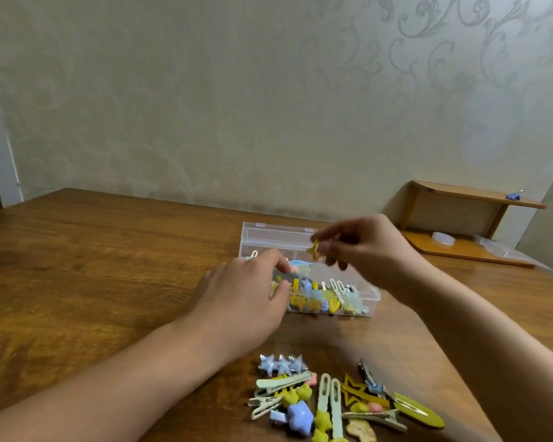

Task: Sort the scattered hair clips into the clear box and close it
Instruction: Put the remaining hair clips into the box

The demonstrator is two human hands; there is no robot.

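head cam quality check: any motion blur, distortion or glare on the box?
Head view: right hand and the yellow clip it pinches are motion-smeared; left hand is softer at the fingers; wide-angle bowing shows at the table edge; clear box has mild sheen, no hard glare; loose clips near the bottom are fairly sharp; lighting is soft and dim.

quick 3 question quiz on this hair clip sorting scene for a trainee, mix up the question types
1. True or false: the clear box has its lid shut.
2. What does the right hand pinch above the box? A) blue star clip B) yellow clip C) binder clip
3. Fill in: the unsorted pile of clips lies on the table ____ the box, toward the person.

Key
1. False; it is open, with clips inside.
2. B
3. in front of. The left hand rests at the box's left end.
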